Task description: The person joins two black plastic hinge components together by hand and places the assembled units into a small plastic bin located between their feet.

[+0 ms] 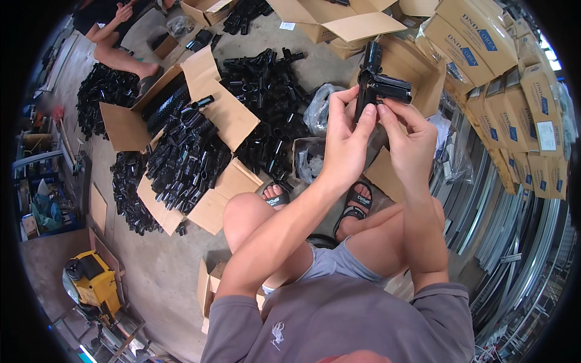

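In front of me, up at the right of the middle, I hold a glossy black tubular bracket (371, 60) with a short arm sticking out to the right. My left hand (347, 140) is closed round its lower left side. My right hand (413, 144) pinches its lower part, thumb close to the left thumb; whatever small piece may lie between those fingertips is hidden. Beyond the hands stands an open cardboard box (428, 77). Left of them, similar black parts lie in a loose pile (266, 91) on the floor.
An open carton (128, 126) overflows with black parts at the left. Clear plastic bags (319, 112) lie between the pile and my hands. Stacked cartons (505, 115) and long metal profiles (484, 224) line the right. A yellow machine (97, 281) stands lower left. Another person's hand (123, 12) shows far left.
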`<action>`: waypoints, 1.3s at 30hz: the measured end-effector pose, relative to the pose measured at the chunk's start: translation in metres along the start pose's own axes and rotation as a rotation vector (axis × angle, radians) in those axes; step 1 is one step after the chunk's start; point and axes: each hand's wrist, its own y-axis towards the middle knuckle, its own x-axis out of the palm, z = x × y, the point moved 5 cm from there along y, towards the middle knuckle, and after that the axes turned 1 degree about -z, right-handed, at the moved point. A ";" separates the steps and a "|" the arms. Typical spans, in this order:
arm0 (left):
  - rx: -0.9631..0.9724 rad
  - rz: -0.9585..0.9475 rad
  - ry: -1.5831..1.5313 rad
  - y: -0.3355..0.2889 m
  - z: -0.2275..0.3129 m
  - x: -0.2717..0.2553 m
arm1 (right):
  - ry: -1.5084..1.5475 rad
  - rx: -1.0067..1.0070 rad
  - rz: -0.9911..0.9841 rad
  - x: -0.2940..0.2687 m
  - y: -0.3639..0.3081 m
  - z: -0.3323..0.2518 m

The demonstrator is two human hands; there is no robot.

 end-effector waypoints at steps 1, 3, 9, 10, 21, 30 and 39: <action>-0.033 0.002 -0.059 0.000 -0.001 0.001 | 0.006 0.005 0.007 -0.001 0.000 0.001; -0.042 -0.005 -0.066 -0.001 0.002 0.000 | 0.017 0.019 0.022 -0.002 0.001 0.003; 0.064 -0.027 0.020 0.002 0.006 0.000 | 0.291 0.099 0.019 0.011 -0.002 0.016; 0.048 -0.015 0.005 0.002 0.006 0.000 | 0.368 0.109 0.033 0.011 -0.002 0.016; 0.076 0.053 0.024 -0.003 0.000 -0.004 | 0.174 0.127 0.078 0.016 -0.009 0.003; 0.048 0.085 -0.045 -0.003 0.000 -0.007 | 0.270 0.132 0.072 0.017 -0.012 0.001; 0.070 0.084 0.052 -0.004 0.004 -0.004 | 0.187 0.154 0.086 0.017 -0.011 0.004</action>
